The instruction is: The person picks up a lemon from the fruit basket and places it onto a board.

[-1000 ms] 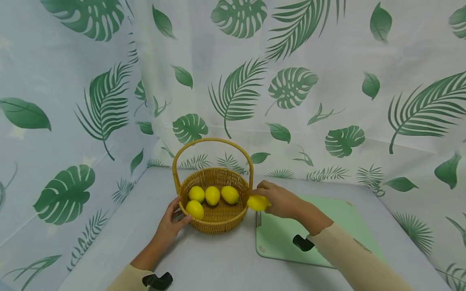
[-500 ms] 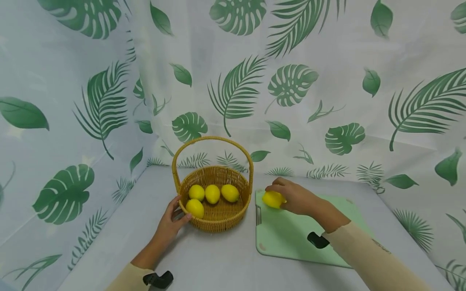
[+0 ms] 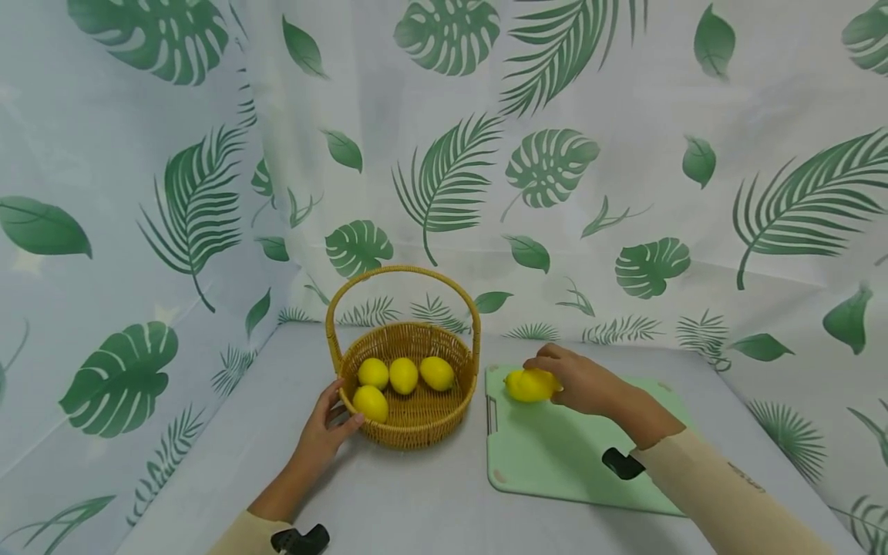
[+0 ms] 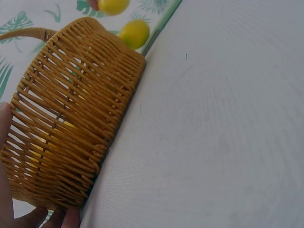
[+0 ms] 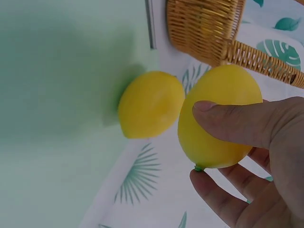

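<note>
My left hand grips the left side of a wicker basket, thumb at the rim; in the left wrist view its fingers bend around the woven wall. Several yellow lemons lie inside the basket. My right hand holds another lemon over the green cutting board, thumb on one side and fingers on the other. Beside it, a second lemon rests on the board near its far left corner. In the head view these two overlap.
The basket's tall arched handle stands upright. The board lies to the right of the basket, with a slot-like metal strip on its left edge. Leaf-print cloth walls the back and left of the white table.
My right hand has moved right with its lemon, from beside the basket to over the cutting board. Another lemon on the board now shows beside it. My left hand stays on the basket.
</note>
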### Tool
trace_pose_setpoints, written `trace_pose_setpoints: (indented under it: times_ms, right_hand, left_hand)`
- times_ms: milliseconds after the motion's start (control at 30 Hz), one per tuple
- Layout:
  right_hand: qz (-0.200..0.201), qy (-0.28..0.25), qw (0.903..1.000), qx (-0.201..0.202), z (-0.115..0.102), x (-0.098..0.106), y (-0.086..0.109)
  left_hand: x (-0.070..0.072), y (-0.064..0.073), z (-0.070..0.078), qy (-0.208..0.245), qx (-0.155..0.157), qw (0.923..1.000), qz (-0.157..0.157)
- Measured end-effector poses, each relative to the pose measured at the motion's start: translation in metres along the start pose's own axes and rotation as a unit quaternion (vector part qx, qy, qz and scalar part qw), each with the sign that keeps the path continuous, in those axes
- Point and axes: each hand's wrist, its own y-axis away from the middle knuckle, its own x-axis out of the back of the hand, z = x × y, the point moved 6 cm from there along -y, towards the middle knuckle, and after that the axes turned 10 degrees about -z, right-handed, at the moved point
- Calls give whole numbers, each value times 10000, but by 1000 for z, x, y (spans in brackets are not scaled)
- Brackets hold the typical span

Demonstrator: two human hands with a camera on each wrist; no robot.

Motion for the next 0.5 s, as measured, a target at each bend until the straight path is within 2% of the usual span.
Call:
trace_pose_setpoints:
  times_ms: [100, 333, 500]
  right_hand:
    - [31, 12, 10000, 34, 4, -2, 3]
    - [-8, -58, 9995, -304, 20, -7, 9]
    - [-2, -124, 9993, -348, 28, -9, 14]
  left_hand:
    - [0, 0, -1, 17, -4, 10000, 6]
    - [-1, 3, 4, -56, 29, 10000, 38]
    - [0, 3, 9, -82, 16, 10000, 11]
